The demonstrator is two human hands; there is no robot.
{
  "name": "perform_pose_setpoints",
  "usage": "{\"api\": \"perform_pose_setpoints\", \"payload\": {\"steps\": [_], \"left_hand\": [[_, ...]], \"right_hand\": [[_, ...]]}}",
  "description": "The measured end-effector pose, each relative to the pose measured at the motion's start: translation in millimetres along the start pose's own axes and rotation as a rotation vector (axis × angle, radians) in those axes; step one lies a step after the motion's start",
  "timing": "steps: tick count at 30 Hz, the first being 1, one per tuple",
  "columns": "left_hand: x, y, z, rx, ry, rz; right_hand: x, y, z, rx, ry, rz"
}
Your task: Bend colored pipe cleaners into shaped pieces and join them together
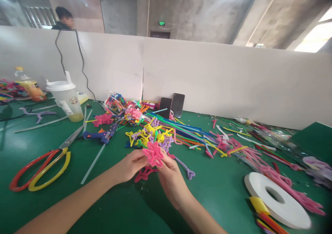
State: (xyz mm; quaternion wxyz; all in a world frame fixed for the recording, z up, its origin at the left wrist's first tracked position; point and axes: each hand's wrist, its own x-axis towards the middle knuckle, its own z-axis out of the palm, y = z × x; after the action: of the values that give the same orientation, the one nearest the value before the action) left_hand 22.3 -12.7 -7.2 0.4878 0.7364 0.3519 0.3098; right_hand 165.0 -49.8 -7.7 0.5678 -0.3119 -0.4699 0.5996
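Observation:
Both my hands meet over the green table point(116, 206) and pinch a pink pipe-cleaner flower point(153, 153). My left hand point(131, 165) holds its left side with closed fingers. My right hand point(171, 177) grips its right side and underside. A darker pink looped shape point(143, 174) lies on the table just beneath them. Behind the flower sits a heap of yellow and purple pipe-cleaner shapes point(151, 135).
Red and yellow scissors point(41, 166) and a blue glue gun point(101, 135) lie at left, near a lidded cup point(66, 100). Loose coloured pipe cleaners point(207, 140) spread right. A white tape roll point(277, 199) is at right. Two phones point(171, 106) lean on the white partition point(207, 78); a person is behind it.

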Motion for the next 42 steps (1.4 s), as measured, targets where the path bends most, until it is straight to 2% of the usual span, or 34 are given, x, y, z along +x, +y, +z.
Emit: {"api": "perform_pose_setpoints", "payload": {"steps": [8,12,17,21,24,30,35,38,40,42], "left_hand": [[-0.2,6.2,-3.7,-0.046,-0.131,-0.019],[1.9,7.4,-1.4,-0.081,-0.135,-0.007],[0.1,5.1,-4.0,-0.002,-0.146,-0.084],[-2.8,5.9,-10.5,-0.003,-0.161,-0.097],[-2.7,3.4,-11.2,-0.144,-0.151,-0.107],[-0.9,-6.4,-2.2,-0.689,-0.275,-0.200],[-0.7,-2.5,6.6,-0.869,-0.326,-0.245],[1.8,0.2,10.5,-0.794,-0.298,-0.254],[3.4,0.6,11.7,-0.584,-0.249,-0.242],[3.3,2.1,11.9,-0.269,-0.136,-0.201]], "right_hand": [[-0.5,6.2,-3.5,0.035,-0.013,0.063],[-0.7,7.6,-2.8,0.046,-0.033,0.063],[-1.1,4.4,-2.6,0.020,-0.008,0.088],[-1.6,-0.3,-3.2,-0.017,-0.065,0.058],[-1.7,-3.6,-4.0,-0.045,-0.109,0.028],[-0.7,-6.6,-5.2,-0.107,-0.157,-0.017],[-1.0,-1.5,-3.6,-0.103,-0.161,0.047],[-0.1,3.0,-4.3,-0.071,-0.095,0.047],[1.5,4.5,-7.1,-0.045,-0.028,0.025],[3.7,4.8,-11.6,-0.059,0.072,-0.040]]}}
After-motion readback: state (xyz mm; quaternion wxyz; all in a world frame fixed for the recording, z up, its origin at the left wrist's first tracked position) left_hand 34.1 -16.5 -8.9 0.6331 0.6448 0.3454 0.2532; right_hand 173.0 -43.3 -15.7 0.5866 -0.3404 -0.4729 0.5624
